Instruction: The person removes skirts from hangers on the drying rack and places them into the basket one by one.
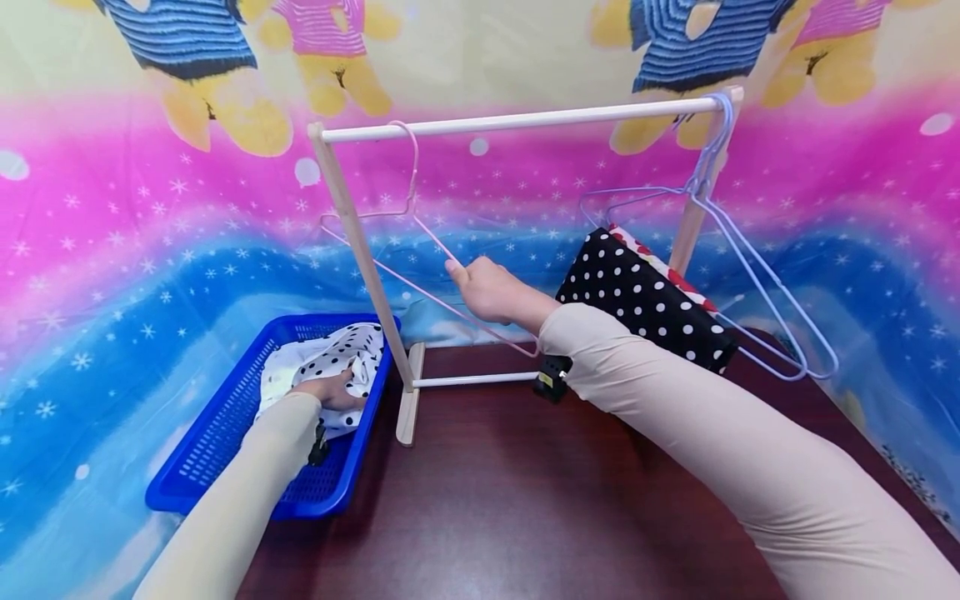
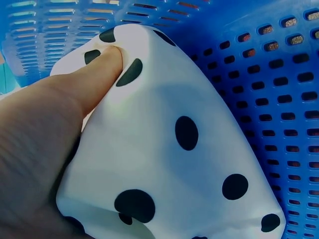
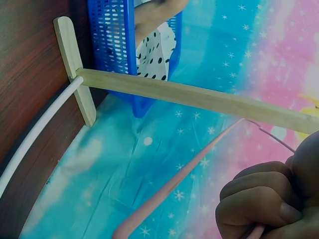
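1 cloth (image 2: 159,149), apparently in left grip (image 1: 330,390)

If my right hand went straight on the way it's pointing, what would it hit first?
Beyond the pink hanger your right hand grips, probably the left wooden post, judging by the head view; depth is unclear.

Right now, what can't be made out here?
Floor of blue perforated basket, head view: partly under white black-dotted cloth.
Gripped stretch of thin pink hanger, right wrist view: inside the right hand.
Right end of white lower rod: behind the beige right sleeve, head view; cut off by left edge, right wrist view.
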Motion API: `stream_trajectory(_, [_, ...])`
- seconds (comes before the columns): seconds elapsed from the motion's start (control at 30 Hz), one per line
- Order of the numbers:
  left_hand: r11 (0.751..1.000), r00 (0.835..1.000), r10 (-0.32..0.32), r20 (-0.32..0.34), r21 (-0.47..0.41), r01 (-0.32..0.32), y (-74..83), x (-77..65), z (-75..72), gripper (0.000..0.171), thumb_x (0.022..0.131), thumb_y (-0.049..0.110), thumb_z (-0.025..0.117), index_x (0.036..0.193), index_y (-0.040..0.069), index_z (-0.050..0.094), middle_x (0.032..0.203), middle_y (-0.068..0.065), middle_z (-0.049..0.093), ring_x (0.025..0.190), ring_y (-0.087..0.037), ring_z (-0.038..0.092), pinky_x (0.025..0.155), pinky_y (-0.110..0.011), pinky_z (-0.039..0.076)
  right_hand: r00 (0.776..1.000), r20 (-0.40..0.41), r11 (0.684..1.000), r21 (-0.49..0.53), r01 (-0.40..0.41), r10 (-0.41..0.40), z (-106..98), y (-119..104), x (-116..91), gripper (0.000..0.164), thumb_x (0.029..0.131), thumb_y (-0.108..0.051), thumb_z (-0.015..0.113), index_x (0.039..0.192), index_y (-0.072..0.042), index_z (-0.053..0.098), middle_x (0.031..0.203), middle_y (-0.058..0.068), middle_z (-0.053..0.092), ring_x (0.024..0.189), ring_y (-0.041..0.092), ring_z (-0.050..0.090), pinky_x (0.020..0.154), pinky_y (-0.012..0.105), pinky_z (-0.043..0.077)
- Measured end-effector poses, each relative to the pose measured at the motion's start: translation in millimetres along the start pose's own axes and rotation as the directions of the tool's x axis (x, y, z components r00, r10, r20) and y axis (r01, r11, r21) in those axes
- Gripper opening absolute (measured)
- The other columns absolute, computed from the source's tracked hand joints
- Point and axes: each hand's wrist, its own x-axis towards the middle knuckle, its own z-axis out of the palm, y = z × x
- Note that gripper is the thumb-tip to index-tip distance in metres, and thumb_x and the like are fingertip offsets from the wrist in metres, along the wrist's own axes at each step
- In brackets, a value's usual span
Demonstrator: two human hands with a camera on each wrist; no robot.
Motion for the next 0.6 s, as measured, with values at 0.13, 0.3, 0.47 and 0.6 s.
stream_trajectory(0.13, [1.000,1.000,-0.007,-0.004,0.001,0.007,1.2,0.7,1.1,0.095,0.100,0.052,0.051,0.160,-0.001,0.001,0.163,-0.033,0.015,0.151,-0.051,0.020,0.120,-0.062,0.027,1.000,-0.005,1.000,0.006,0.000,0.000,1.5,-0.7,1.2,0.058,0.110,-0.047,0.023,0.067,-0.015,0.042,0.052,-0.003,0.025,0.043,0.014,0.027,0.044,0.028,0.029])
stream_trajectory(0.3, [1.000,1.000,-0.010,0.002,-0.002,0.010,4.5,4.3,2.6,0.094,0.100,0.051,0.050,0.160,-0.002,0.000,0.163,-0.034,0.014,0.151,-0.051,0.021,0.120,-0.062,0.027,1.000,-0.004,1.000,0.012,-0.002,0.002,4.0,-3.3,0.6,0.057,0.110,-0.048,0.022,0.065,-0.016,0.035,0.053,-0.003,0.025,0.043,0.015,0.027,0.043,0.028,0.029])
stream_trajectory(0.47, [1.000,1.000,-0.018,0.014,-0.020,0.019,5.8,5.2,4.0,0.094,0.101,0.050,0.049,0.160,0.000,-0.003,0.164,-0.033,0.011,0.151,-0.051,0.018,0.121,-0.062,0.026,1.000,0.001,1.000,0.030,-0.004,0.004,6.8,-6.0,-0.9,0.056,0.110,-0.048,0.022,0.066,-0.016,0.034,0.054,-0.003,0.024,0.042,0.015,0.027,0.042,0.027,0.028])
stream_trajectory(0.6, [1.000,1.000,-0.011,0.013,-0.018,0.011,5.0,5.2,4.2,0.095,0.101,0.051,0.048,0.160,0.000,-0.005,0.164,-0.033,0.011,0.151,-0.051,0.019,0.121,-0.062,0.025,1.000,0.003,0.999,0.036,-0.012,0.012,8.9,-7.8,-1.4,0.056,0.110,-0.049,0.022,0.066,-0.016,0.034,0.053,-0.003,0.024,0.041,0.014,0.026,0.042,0.026,0.028])
